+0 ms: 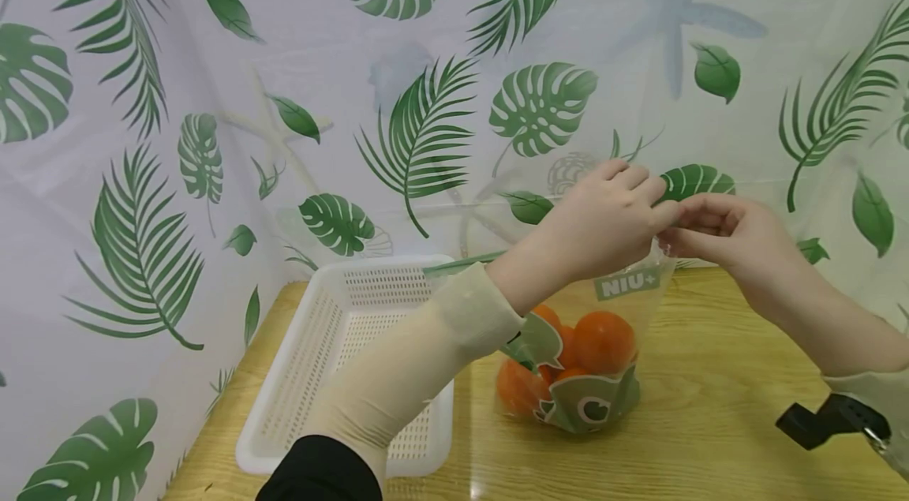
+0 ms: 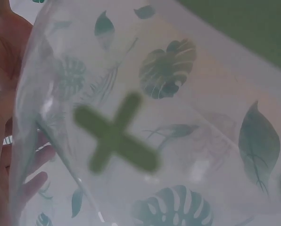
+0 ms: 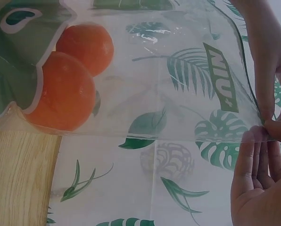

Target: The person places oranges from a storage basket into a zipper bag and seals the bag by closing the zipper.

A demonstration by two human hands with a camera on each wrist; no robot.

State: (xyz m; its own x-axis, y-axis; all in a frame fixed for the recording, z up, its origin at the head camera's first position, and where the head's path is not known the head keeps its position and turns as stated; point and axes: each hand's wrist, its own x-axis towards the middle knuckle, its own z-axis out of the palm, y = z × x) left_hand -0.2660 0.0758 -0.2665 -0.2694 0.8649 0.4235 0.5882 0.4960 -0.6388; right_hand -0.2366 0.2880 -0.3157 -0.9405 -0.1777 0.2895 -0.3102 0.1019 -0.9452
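Observation:
A clear plastic bag, printed with green shapes and the letters NIU+, stands upright on the table with several round orange fruits in its lower part. My left hand pinches the bag's top edge from above. At the top right corner, my right hand pinches the same edge between thumb and fingers, right beside the left fingertips. The right wrist view shows both hands meeting at the bag's corner, the right hand below. Blurred bag film fills most of the left wrist view.
A white perforated plastic basket is left of the bag, partly hidden by my left sleeve. The wooden table meets a leaf-printed white sheet behind. A black strap with a clip is at my right wrist.

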